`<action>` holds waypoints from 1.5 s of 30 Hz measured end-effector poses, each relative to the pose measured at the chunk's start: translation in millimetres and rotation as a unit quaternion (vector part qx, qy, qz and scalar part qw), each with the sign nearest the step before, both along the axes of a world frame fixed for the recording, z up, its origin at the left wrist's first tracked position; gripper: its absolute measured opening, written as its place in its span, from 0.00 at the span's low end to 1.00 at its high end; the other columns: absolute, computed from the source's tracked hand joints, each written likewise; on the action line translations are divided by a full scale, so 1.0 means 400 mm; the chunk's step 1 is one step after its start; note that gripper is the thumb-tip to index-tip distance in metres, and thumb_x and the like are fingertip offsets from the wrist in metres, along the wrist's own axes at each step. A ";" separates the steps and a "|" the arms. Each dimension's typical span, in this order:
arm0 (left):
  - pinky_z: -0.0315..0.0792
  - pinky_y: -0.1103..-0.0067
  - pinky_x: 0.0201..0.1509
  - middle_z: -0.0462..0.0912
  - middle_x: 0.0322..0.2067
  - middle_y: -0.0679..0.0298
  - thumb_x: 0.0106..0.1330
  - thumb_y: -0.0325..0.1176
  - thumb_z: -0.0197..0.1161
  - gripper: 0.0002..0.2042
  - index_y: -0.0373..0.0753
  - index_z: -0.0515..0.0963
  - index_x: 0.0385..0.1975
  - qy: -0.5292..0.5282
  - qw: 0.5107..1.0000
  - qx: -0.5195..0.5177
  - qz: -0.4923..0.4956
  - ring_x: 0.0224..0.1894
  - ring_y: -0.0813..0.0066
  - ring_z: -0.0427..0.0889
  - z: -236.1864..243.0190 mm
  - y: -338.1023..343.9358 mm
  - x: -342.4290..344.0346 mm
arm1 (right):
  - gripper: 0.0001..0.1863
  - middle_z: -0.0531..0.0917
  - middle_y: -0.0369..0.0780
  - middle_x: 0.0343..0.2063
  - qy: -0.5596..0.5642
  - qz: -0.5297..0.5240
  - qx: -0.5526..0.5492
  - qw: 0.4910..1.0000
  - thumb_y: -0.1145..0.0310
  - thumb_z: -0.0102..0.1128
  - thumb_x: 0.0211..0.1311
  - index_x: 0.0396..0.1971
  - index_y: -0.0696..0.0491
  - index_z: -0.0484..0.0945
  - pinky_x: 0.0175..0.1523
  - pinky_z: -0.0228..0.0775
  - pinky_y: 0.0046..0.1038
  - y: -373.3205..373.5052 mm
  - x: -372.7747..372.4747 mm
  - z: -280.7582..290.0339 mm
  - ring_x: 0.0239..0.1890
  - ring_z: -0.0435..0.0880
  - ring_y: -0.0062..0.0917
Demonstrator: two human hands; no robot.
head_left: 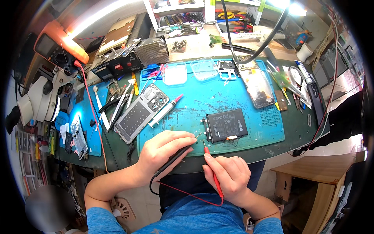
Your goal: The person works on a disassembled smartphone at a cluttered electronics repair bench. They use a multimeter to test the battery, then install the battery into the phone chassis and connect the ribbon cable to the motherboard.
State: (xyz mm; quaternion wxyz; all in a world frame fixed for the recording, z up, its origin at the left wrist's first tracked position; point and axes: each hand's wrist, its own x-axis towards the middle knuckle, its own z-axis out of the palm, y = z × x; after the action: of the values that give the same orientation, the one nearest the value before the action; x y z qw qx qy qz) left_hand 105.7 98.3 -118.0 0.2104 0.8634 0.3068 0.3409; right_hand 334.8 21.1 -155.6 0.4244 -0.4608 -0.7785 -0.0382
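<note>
One scratched blue mat (pixel 179 121) bears the battery (pixel 228 124), shelves (pixel 179 8) behind.

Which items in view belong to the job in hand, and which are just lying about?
In the job, it seems:
- black probe, in left hand
- red probe, in right hand
- black battery, beside the probe tips
- orange multimeter, probably

Likely lying about:
- grey phone housing
- syringe
- two clear trays

1. A bare stretch of the blue mat (pixel 220 96) lay open beyond the phone battery (pixel 226 125).
2. Leftward, a syringe (pixel 166 110) and phone back cover (pixel 137 117) blocked the way.
3. Rightward, a phone assembly (pixel 258 87) obstructed passage.
</note>
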 end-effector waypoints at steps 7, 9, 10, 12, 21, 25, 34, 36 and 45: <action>0.86 0.70 0.46 0.90 0.48 0.57 0.64 0.23 0.76 0.15 0.35 0.87 0.51 0.014 1.000 0.026 0.010 0.44 0.59 0.91 -0.005 0.000 0.012 | 0.15 0.84 0.32 0.33 -0.003 -0.003 -0.002 1.000 0.68 0.77 0.62 0.49 0.53 0.91 0.30 0.67 0.27 -0.003 0.008 -0.001 0.26 0.78 0.21; 0.86 0.70 0.46 0.90 0.47 0.57 0.64 0.23 0.76 0.15 0.35 0.87 0.51 0.021 0.999 0.033 0.011 0.44 0.59 0.91 -0.007 0.002 0.015 | 0.15 0.84 0.32 0.33 -0.003 -0.003 -0.003 1.000 0.68 0.77 0.62 0.49 0.53 0.91 0.30 0.68 0.28 -0.002 0.011 -0.001 0.26 0.78 0.22; 0.86 0.70 0.46 0.90 0.47 0.57 0.64 0.23 0.76 0.15 0.35 0.87 0.51 0.020 0.999 0.037 0.009 0.44 0.59 0.91 -0.010 0.002 0.018 | 0.15 0.84 0.32 0.32 -0.002 -0.002 -0.003 1.000 0.68 0.77 0.62 0.49 0.53 0.91 0.30 0.68 0.28 -0.002 0.014 -0.001 0.26 0.78 0.22; 0.86 0.70 0.46 0.90 0.48 0.56 0.64 0.24 0.76 0.15 0.35 0.87 0.51 0.022 0.998 0.049 0.010 0.44 0.59 0.91 -0.011 0.001 0.012 | 0.15 0.84 0.33 0.33 -0.003 0.001 -0.006 1.000 0.69 0.77 0.62 0.48 0.53 0.91 0.30 0.68 0.28 -0.001 0.009 0.002 0.26 0.78 0.23; 0.86 0.69 0.51 0.89 0.53 0.57 0.68 0.25 0.72 0.15 0.36 0.86 0.54 0.007 0.998 0.057 -0.002 0.49 0.58 0.90 -0.030 -0.014 0.006 | 0.11 0.85 0.38 0.32 0.001 -0.007 0.006 1.000 0.70 0.75 0.64 0.44 0.55 0.91 0.35 0.73 0.34 -0.014 -0.002 0.001 0.28 0.82 0.33; 0.86 0.70 0.50 0.89 0.54 0.58 0.67 0.23 0.72 0.16 0.36 0.86 0.54 0.003 0.998 0.061 -0.010 0.50 0.59 0.90 -0.039 -0.014 -0.011 | 0.09 0.86 0.43 0.33 0.011 0.011 -0.013 1.000 0.72 0.74 0.71 0.47 0.58 0.90 0.43 0.79 0.37 -0.017 -0.018 0.052 0.34 0.85 0.37; 0.86 0.70 0.50 0.89 0.54 0.58 0.68 0.24 0.72 0.16 0.36 0.85 0.55 -0.002 0.998 0.063 -0.009 0.51 0.59 0.90 -0.039 -0.019 -0.009 | 0.12 0.87 0.43 0.35 0.014 0.013 -0.008 1.000 0.74 0.75 0.67 0.49 0.57 0.90 0.43 0.80 0.38 -0.018 -0.015 0.053 0.35 0.87 0.38; 0.86 0.69 0.50 0.88 0.54 0.58 0.68 0.24 0.72 0.16 0.36 0.85 0.55 -0.005 0.998 0.067 -0.014 0.51 0.59 0.90 -0.043 -0.014 -0.003 | 0.11 0.86 0.39 0.33 -0.002 -0.005 0.003 1.000 0.71 0.74 0.65 0.45 0.55 0.91 0.37 0.74 0.35 -0.013 -0.006 0.008 0.30 0.84 0.34; 0.86 0.69 0.51 0.88 0.54 0.58 0.68 0.24 0.72 0.16 0.36 0.85 0.55 -0.003 0.998 0.063 -0.010 0.51 0.59 0.90 -0.045 -0.017 -0.004 | 0.10 0.86 0.41 0.33 0.010 0.001 0.005 1.000 0.73 0.74 0.65 0.45 0.57 0.90 0.38 0.76 0.36 -0.011 -0.012 0.008 0.31 0.84 0.36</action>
State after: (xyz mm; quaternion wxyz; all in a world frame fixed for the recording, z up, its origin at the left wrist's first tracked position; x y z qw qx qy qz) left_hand 104.1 91.4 -136.0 0.1603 0.8770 0.2752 0.3599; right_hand 330.0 16.8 -152.3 0.4344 -0.4581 -0.7747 -0.0367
